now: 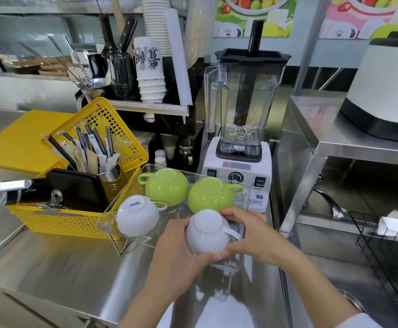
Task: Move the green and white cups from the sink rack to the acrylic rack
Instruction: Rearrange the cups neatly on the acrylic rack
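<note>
A clear acrylic rack stands on the steel counter. Upside down in it are two green cups, one at the back left and one at the back right, and a white cup at the front left. A second white cup, also upside down with its handle pointing right, sits at the rack's front right. My left hand cups its left and lower side. My right hand wraps its top and right side. The black wire sink rack is at the far right.
A yellow basket with utensils and a black pan stands left of the acrylic rack, touching it. A blender stands just behind the rack. A raised steel shelf with a white appliance is to the right, above a tap.
</note>
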`<state>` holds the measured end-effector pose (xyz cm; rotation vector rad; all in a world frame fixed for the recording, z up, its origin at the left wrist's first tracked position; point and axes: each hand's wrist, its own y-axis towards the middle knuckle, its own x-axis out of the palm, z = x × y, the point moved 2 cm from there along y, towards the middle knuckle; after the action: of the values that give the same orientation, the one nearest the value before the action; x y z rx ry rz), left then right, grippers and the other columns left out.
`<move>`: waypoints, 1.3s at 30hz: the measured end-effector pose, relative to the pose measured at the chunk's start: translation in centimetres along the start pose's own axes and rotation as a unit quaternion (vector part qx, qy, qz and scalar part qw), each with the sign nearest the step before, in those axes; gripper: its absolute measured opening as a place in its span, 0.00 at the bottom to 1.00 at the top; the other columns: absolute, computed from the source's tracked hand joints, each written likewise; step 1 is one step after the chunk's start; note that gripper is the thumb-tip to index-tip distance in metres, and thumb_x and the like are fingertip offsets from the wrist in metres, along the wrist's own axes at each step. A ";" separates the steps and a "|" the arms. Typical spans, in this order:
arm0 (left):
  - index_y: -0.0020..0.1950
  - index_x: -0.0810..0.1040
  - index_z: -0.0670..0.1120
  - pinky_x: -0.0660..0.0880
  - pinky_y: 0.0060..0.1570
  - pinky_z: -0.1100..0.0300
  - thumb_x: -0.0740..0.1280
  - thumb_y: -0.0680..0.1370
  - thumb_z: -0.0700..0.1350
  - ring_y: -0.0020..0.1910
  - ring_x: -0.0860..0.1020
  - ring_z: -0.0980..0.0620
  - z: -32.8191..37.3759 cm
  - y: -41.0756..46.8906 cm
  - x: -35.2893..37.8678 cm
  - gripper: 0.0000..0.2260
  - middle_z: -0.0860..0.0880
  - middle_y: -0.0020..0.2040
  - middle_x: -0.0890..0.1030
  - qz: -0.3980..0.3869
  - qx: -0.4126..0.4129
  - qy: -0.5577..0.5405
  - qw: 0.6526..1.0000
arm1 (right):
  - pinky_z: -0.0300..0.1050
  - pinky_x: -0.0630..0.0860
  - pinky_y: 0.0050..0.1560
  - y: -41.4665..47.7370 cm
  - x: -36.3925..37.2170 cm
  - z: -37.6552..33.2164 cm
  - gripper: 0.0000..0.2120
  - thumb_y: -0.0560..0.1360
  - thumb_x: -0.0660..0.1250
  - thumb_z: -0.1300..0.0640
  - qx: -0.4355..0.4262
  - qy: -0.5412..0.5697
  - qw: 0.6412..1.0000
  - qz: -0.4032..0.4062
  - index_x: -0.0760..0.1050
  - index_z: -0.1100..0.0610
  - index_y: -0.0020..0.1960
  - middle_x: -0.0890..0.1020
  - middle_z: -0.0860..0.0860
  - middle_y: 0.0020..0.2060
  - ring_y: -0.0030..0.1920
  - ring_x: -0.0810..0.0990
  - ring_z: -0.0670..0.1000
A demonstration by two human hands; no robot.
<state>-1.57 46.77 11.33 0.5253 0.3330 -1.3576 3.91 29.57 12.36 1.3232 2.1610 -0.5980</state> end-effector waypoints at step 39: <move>0.60 0.73 0.52 0.68 0.49 0.69 0.67 0.73 0.50 0.59 0.71 0.60 1.7 3.8 -5.5 0.16 0.56 0.59 0.75 -0.021 0.104 -0.023 0.994 | 0.58 0.64 0.65 -4.2 -0.5 -0.4 0.10 0.68 0.73 0.55 -0.080 0.010 0.958 0.275 0.80 0.44 0.47 0.80 0.42 0.49 0.57 0.75 0.45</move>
<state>0.94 50.86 16.23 0.6611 0.1669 -1.4508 0.19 27.72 13.35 1.7394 1.6917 -0.1831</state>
